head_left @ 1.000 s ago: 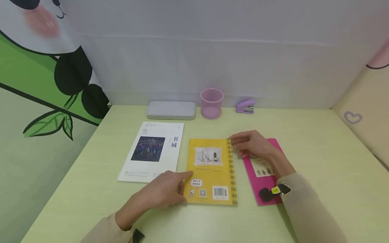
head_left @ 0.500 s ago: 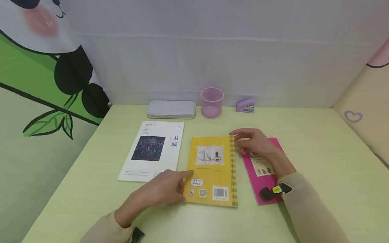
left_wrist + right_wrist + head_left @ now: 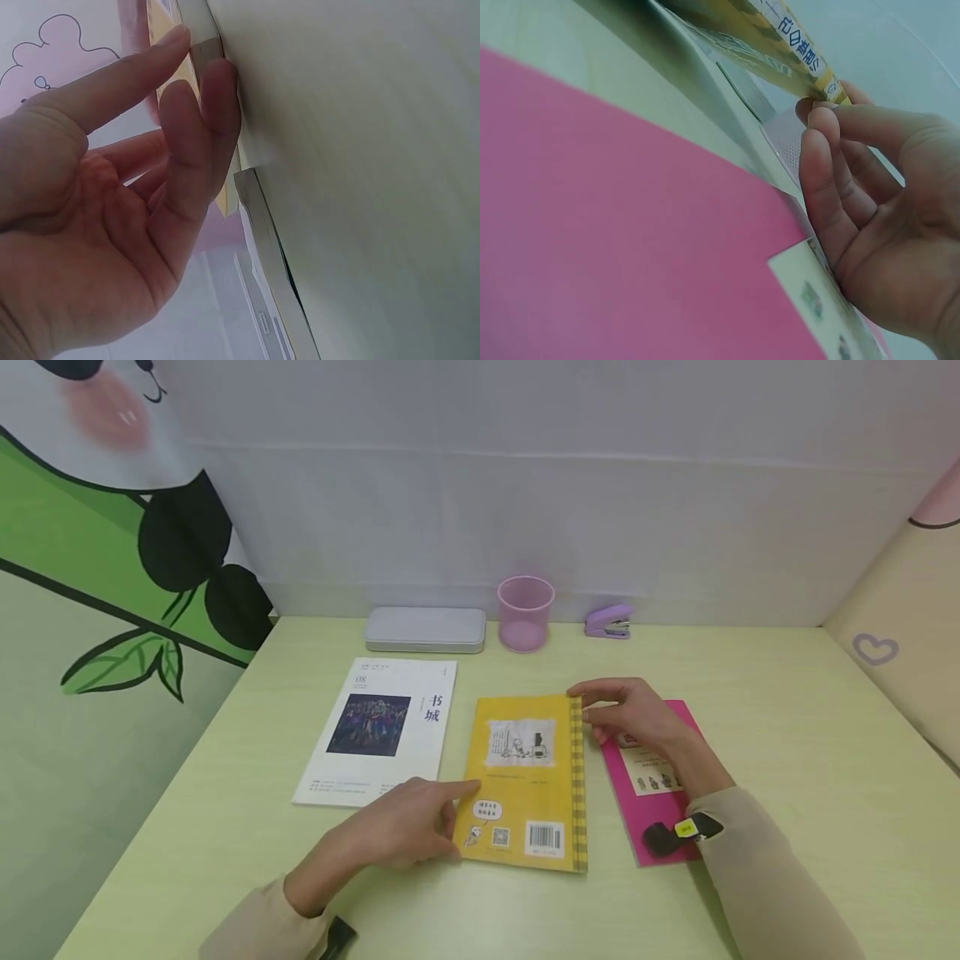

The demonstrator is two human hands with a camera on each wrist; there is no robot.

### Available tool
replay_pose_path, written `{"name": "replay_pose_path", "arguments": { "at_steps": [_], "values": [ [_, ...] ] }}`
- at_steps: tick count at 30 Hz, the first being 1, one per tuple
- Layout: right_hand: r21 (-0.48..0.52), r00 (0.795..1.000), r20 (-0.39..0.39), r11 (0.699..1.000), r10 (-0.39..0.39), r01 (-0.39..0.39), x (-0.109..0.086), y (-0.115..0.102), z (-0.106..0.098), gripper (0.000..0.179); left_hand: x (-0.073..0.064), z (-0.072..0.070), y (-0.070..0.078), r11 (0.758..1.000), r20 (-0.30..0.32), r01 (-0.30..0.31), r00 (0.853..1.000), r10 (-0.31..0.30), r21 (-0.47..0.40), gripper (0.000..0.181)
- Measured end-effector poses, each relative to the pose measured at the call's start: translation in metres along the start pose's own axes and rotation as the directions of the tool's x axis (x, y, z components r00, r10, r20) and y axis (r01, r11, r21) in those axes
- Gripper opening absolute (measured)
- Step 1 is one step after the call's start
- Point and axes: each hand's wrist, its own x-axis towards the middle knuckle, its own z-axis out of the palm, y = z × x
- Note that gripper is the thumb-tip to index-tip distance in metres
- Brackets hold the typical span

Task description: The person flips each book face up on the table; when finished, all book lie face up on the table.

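Note:
A yellow paperback book (image 3: 517, 785) with a checked spine lies back cover up in the middle of the table. My left hand (image 3: 416, 827) holds its lower left side, index finger on the cover and thumb by the bottom corner. In the left wrist view, that thumb and curled fingers meet the book's corner (image 3: 207, 46). My right hand (image 3: 637, 718) pinches the top right corner by the spine. In the right wrist view, the spine (image 3: 799, 45) is tilted up off the table. Under my right hand and wrist lies a pink book (image 3: 633, 810), partly hidden.
Left of the yellow book lies a white magazine (image 3: 401, 681), overlapped by my left hand. Along the back of the table (image 3: 810, 735) stand a pale flat case (image 3: 425, 628), a pink mesh cup (image 3: 525, 618) and a purple stapler (image 3: 608, 622).
The yellow book's top has shifted slightly right and its spine side has lifted in my right hand. My left hand stays at the lower left edge.

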Motion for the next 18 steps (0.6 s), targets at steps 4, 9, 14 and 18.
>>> {"name": "replay_pose_path", "arguments": {
  "at_steps": [4,9,14,18],
  "values": [
    [0.01,1.0,0.01,1.0,-0.014,0.014,-0.0018,-0.0004,-0.0011,0.039,-0.0001,-0.0004,-0.0009,1.0,-0.001,-0.005,1.0,0.005,0.008,0.087],
    [0.031,1.0,0.008,0.999,-0.013,0.013,-0.0037,-0.0001,-0.0029,0.039,0.0005,-0.0014,-0.0016,1.0,0.0,-0.002,1.0,0.002,0.015,0.089],
    [0.064,1.0,0.012,0.998,-0.024,0.023,-0.0039,0.0004,-0.0039,0.038,-0.0003,-0.003,-0.0017,1.0,0.0,0.02,1.0,-0.02,0.013,0.094],
    [0.108,0.999,0.017,0.993,-0.041,0.039,-0.0033,0.0018,-0.005,0.037,-0.0008,-0.0032,-0.0006,0.999,-0.002,0.048,0.999,-0.048,0.008,0.096]
  ]
}}
